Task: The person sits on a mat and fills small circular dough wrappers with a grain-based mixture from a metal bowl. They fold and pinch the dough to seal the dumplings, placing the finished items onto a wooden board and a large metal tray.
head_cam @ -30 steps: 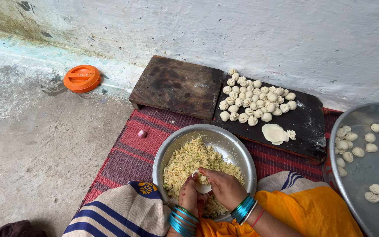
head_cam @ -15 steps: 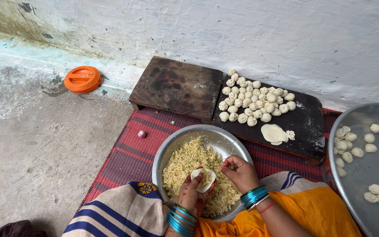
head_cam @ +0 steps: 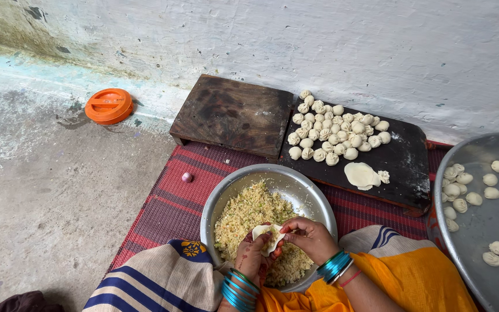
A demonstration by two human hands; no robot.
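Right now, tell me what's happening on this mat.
A person sits over a metal bowl of chopped filling. The left hand cups a small round dough wrapper with filling in it, and the right hand pinches its edge. Behind the bowl, a dark board carries a cluster of shaped dumplings and one flat dough round. More dumplings lie on a metal tray at the right. An orange lid sits on the floor by the wall.

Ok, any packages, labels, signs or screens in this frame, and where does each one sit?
None of those in view.
Nearest thing to packaging: round orange plastic lid, lying on the concrete floor by the wall, upper left; any marking on it is too small to tell.
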